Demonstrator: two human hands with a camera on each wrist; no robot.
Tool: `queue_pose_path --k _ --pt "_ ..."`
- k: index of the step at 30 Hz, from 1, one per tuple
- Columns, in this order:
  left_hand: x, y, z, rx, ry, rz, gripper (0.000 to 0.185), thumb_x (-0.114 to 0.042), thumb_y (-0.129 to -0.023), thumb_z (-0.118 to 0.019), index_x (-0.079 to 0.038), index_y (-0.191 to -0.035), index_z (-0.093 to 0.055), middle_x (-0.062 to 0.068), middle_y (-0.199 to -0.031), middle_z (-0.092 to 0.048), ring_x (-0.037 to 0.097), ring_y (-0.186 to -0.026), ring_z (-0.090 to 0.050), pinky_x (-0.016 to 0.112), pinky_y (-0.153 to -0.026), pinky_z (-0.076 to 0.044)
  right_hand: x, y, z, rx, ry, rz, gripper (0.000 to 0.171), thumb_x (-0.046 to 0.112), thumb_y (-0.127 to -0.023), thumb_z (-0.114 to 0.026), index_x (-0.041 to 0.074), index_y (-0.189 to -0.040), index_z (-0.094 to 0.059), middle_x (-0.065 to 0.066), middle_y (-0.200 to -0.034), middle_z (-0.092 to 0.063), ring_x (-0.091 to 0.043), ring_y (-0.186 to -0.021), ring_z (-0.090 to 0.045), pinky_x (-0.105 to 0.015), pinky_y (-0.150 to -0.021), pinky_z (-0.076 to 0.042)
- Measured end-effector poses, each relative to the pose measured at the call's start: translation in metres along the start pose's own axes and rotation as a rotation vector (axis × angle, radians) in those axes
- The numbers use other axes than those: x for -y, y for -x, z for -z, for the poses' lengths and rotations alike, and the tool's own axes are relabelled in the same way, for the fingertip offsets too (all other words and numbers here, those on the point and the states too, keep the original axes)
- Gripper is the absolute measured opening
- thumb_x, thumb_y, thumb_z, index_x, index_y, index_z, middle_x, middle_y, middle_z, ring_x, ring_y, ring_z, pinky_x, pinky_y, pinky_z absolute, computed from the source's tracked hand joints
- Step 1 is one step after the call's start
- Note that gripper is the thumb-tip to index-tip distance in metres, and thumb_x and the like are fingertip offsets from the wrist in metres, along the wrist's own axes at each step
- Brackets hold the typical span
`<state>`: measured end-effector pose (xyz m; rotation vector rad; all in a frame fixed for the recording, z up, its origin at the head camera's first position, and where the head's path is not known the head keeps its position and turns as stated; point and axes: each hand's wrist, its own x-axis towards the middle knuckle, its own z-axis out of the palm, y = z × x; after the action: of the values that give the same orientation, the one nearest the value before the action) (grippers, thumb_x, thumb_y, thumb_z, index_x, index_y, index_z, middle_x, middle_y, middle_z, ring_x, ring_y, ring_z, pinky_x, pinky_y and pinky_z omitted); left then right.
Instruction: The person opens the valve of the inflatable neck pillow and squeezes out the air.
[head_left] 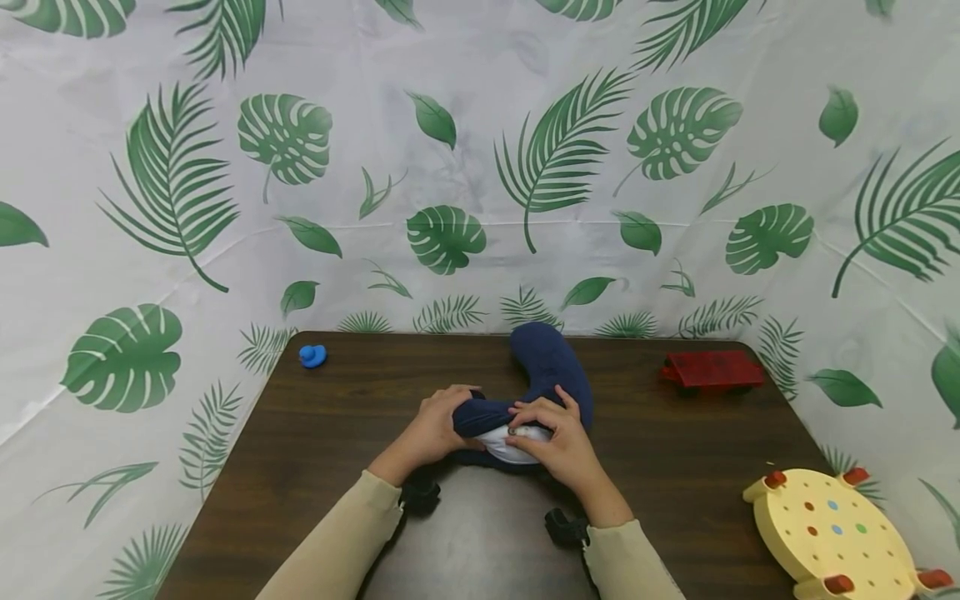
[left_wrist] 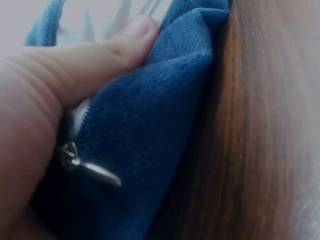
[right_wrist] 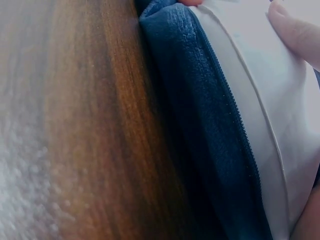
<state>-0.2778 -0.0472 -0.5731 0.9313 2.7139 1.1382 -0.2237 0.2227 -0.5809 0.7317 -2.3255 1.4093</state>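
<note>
A navy blue neck pillow (head_left: 557, 367) lies on the table, its zipper (right_wrist: 234, 110) undone along the near side. White inner fabric (right_wrist: 250, 65) bulges through the gap. My left hand (head_left: 435, 427) grips the left end of the cover, thumb pressed inside the opening in the left wrist view. Below that thumb hangs a metal zipper pull (left_wrist: 100, 172). My right hand (head_left: 558, 442) holds the pillow at the right of the opening, its thumb against the white inner fabric. A small speck shows by the right fingertips; I cannot tell what it is.
On the dark wooden table (head_left: 360, 383), a blue rubber duck (head_left: 312, 356) sits at the back left. A red toy vehicle (head_left: 712, 371) stands at the back right. At the front right is a yellow pegboard toy (head_left: 840, 533) with red pegs. A leaf-print cloth (head_left: 465, 167) hangs behind.
</note>
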Motion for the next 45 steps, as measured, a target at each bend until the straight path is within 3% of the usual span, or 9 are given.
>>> queue_pose_path --k 4,14,19,22,28,40,45 --pt "0.0018 -0.0007 -0.0011 0.018 -0.001 -0.013 0.068 -0.035 -0.079 -0.100 -0.018 -0.137 -0.069 0.005 -0.165 -0.056 0.041 -0.138 -0.056 0.069 -0.111 -0.038 0.0002 0.0002 -0.0001 -0.001 -0.006 0.000 0.023 0.020 -0.084 -0.095 0.031 -0.099 -0.081 0.006 -0.113 -0.081 -0.029 -0.126 -0.073 -0.064 -0.131 -0.004" --pt "0.0013 0.0026 -0.0008 0.065 0.009 0.006 0.067 -0.033 -0.090 -0.092 -0.016 -0.145 -0.057 0.008 -0.169 -0.049 0.042 -0.144 -0.049 0.067 -0.112 -0.032 0.0035 0.0001 -0.0003 -0.005 0.007 0.006 0.024 0.018 -0.083 -0.095 0.030 -0.099 -0.081 0.006 -0.112 -0.081 -0.028 -0.125 -0.074 -0.063 -0.130 -0.005" --pt "0.0021 0.0038 -0.0008 0.063 0.078 0.016 0.098 -0.028 -0.090 -0.092 -0.009 -0.166 -0.035 0.010 -0.170 -0.047 0.042 -0.149 -0.046 0.067 -0.119 -0.026 0.0051 -0.0002 -0.0001 0.003 0.007 -0.010 0.024 0.019 -0.083 -0.095 0.031 -0.099 -0.081 0.007 -0.113 -0.081 -0.027 -0.127 -0.073 -0.059 -0.132 -0.005" --pt "0.0032 0.0036 -0.0007 0.081 0.075 0.023 0.106 -0.029 -0.091 -0.092 -0.010 -0.172 -0.026 0.011 -0.174 -0.043 0.042 -0.152 -0.043 0.068 -0.121 -0.024 0.0036 -0.0001 -0.0005 0.002 0.008 -0.008 0.025 0.019 -0.083 -0.095 0.031 -0.099 -0.081 0.007 -0.113 -0.081 -0.027 -0.127 -0.073 -0.060 -0.132 -0.005" --pt "0.0047 0.0020 -0.0020 0.092 0.052 0.008 0.101 -0.028 -0.089 -0.093 -0.014 -0.170 -0.035 0.008 -0.182 -0.027 0.044 -0.155 -0.038 0.072 -0.120 -0.023 -0.0005 0.0007 -0.0019 -0.007 -0.001 0.004 0.023 0.017 -0.084 -0.095 0.030 -0.097 -0.081 0.006 -0.109 -0.081 -0.029 -0.124 -0.075 -0.064 -0.130 -0.005" --pt "0.0029 0.0028 -0.0028 0.078 0.043 0.009 0.100 -0.028 -0.089 -0.094 -0.014 -0.170 -0.036 0.007 -0.182 -0.026 0.046 -0.153 -0.039 0.074 -0.119 -0.024 0.0007 0.0003 -0.0023 0.002 0.001 -0.023 0.023 0.018 -0.085 -0.093 0.033 -0.096 -0.080 0.007 -0.110 -0.081 -0.026 -0.124 -0.074 -0.055 -0.132 -0.005" --pt "0.0010 0.0029 -0.0020 0.067 0.047 0.004 0.100 -0.027 -0.088 -0.094 -0.013 -0.169 -0.037 0.009 -0.181 -0.028 0.047 -0.151 -0.040 0.074 -0.117 -0.025 -0.0005 0.0006 -0.0023 -0.001 -0.006 -0.023 0.024 0.017 -0.084 -0.094 0.032 -0.097 -0.080 0.006 -0.110 -0.081 -0.026 -0.124 -0.075 -0.057 -0.131 -0.006"
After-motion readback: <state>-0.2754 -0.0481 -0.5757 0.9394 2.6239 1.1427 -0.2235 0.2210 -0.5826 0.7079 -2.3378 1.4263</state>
